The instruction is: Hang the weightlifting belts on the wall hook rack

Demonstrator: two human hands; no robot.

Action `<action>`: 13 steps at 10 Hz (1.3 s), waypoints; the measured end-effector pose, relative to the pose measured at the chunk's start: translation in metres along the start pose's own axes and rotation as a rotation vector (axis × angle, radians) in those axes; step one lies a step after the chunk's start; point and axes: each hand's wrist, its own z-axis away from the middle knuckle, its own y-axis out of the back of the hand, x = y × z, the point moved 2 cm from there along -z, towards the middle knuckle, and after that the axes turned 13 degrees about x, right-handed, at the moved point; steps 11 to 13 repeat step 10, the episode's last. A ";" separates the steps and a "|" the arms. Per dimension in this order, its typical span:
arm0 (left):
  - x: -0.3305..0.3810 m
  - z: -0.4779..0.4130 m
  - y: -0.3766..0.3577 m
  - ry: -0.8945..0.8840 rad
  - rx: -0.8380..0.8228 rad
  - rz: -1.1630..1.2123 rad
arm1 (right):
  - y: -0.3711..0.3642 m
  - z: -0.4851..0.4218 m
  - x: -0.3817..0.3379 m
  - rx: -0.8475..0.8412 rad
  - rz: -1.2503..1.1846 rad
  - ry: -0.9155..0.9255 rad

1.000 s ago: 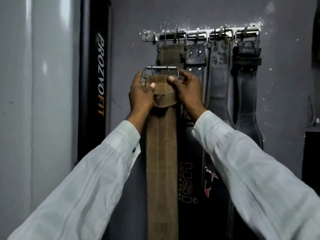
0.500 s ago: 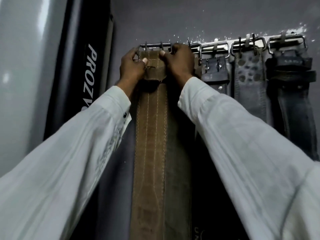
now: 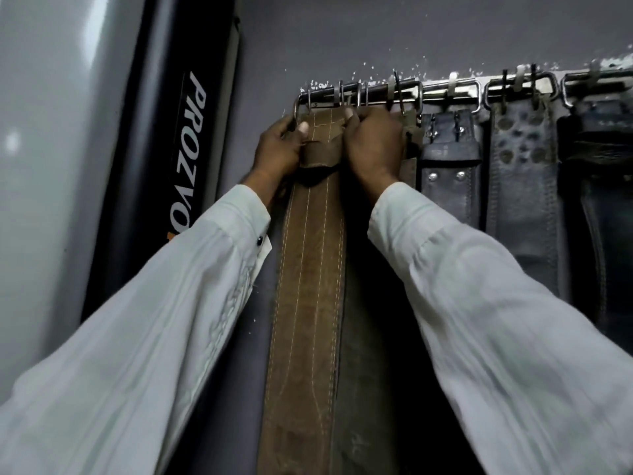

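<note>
Left hand: the left hand (image 3: pixel 278 145) is curled around the left edge of the brown belt (image 3: pixel 308 269) at its top, thumb pressed on the front of the leather, fingers wrapped behind next to the end of the buckle.
Right hand: the right hand (image 3: pixel 371 145) is closed in a fist-like grip on the right edge of the same belt top, thumb tip on the front face just under the buckle.
Brown belt: it lies between the two hands, its folded top end pinched from both sides; the rest hangs straight down the wall between the white sleeves (image 3: pixel 479 303), with pale stitch lines along its length.
Buckle: the metal buckle (image 3: pixel 329 97) sits directly above both hands, up against the left end of the hook rack (image 3: pixel 448 94); whether it is hooked on cannot be told.
Hook rack: a metal bar on the grey wall (image 3: pixel 376 36) with chipped white paint above it. It carries, right of the hands, an olive belt (image 3: pixel 409 142) half hidden by the right hand, then a dark blue-grey belt (image 3: pixel 448 159), a worn grey belt (image 3: pixel 522 186) and a black belt (image 3: pixel 603 186), each hung by its buckle.
Writing: a black upright panel (image 3: pixel 164 149) left of the hands reads "PROZVO" in white letters, the rest hidden by the left sleeve.
</note>
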 end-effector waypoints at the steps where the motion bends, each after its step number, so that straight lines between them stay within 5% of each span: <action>1: -0.008 0.019 0.009 0.012 -0.003 -0.007 | 0.008 0.019 0.001 -0.036 0.063 0.054; 5: -0.056 0.156 0.062 0.361 -0.076 -0.066 | 0.054 0.115 0.024 -0.218 0.161 -0.066; 8: -0.029 0.254 0.100 0.419 -0.095 -0.684 | 0.128 0.212 0.047 -0.617 0.366 -0.200; 10: 0.019 0.304 0.131 0.446 -0.185 -0.659 | 0.202 0.245 0.042 -0.624 0.437 -0.357; 13: 0.019 0.304 0.131 0.446 -0.185 -0.659 | 0.202 0.245 0.042 -0.624 0.437 -0.357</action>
